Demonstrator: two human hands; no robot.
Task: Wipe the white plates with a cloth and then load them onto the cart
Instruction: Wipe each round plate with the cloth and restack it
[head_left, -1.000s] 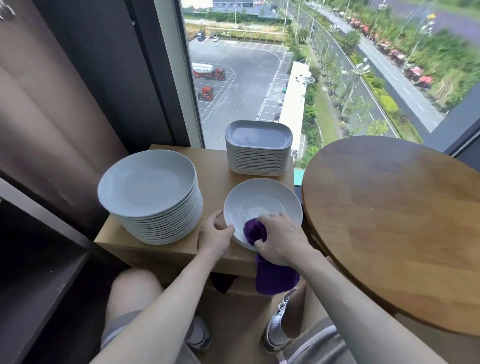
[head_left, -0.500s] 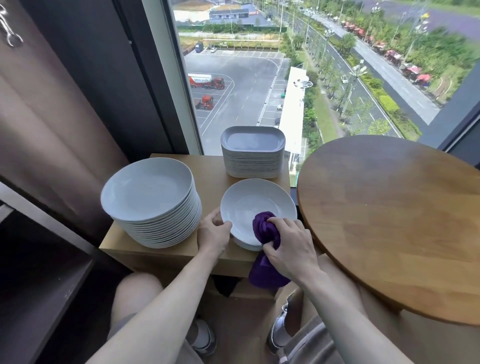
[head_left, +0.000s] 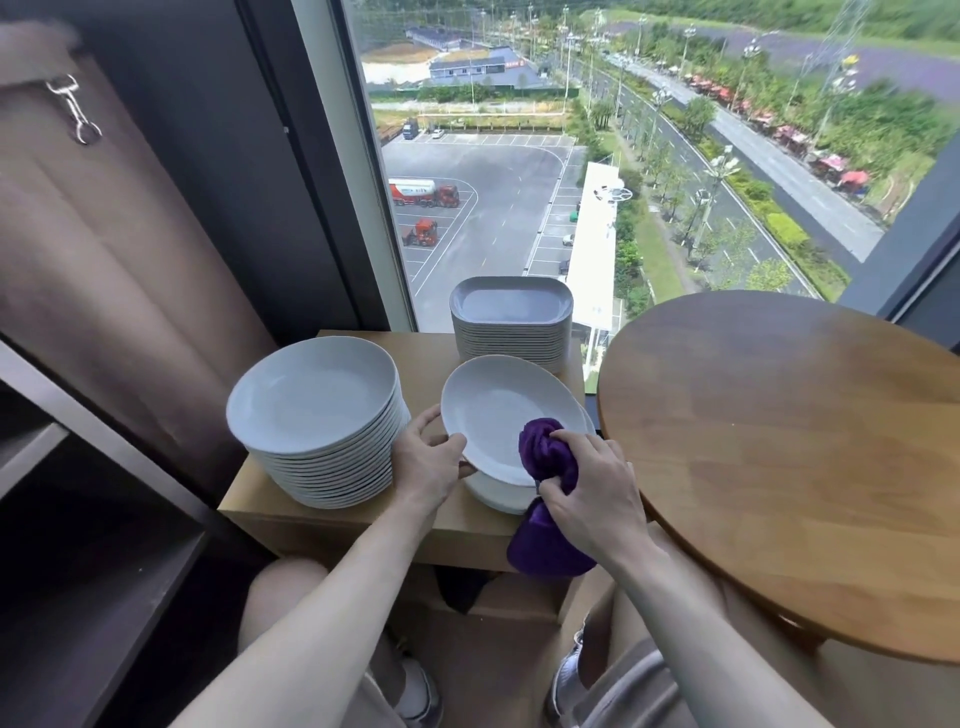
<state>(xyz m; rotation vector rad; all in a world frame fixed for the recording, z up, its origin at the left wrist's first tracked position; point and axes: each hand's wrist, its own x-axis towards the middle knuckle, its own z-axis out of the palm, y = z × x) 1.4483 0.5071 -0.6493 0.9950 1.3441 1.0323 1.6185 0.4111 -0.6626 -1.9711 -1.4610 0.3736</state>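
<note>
A round white plate (head_left: 498, 410) is tilted up off a low pile of plates (head_left: 493, 493) on a small wooden stand (head_left: 332, 512). My left hand (head_left: 428, 467) grips its near-left rim. My right hand (head_left: 592, 491) grips a purple cloth (head_left: 545, 457) bunched against the plate's near-right edge; the rest of the cloth hangs below the stand's front. A tall stack of round white plates (head_left: 317, 421) stands to the left. A stack of rounded square plates (head_left: 511, 322) stands at the back by the window.
A round wooden table (head_left: 789, 457) sits close on the right, its edge near the plate. A dark shelf unit (head_left: 78, 545) and a brown curtain (head_left: 104, 260) are on the left. The window glass lies right behind the stand. My knees are below the stand.
My left hand has lifted the top plate off the small pile and tilted it. My right hand has moved the cloth from the plate's near middle to its right edge.
</note>
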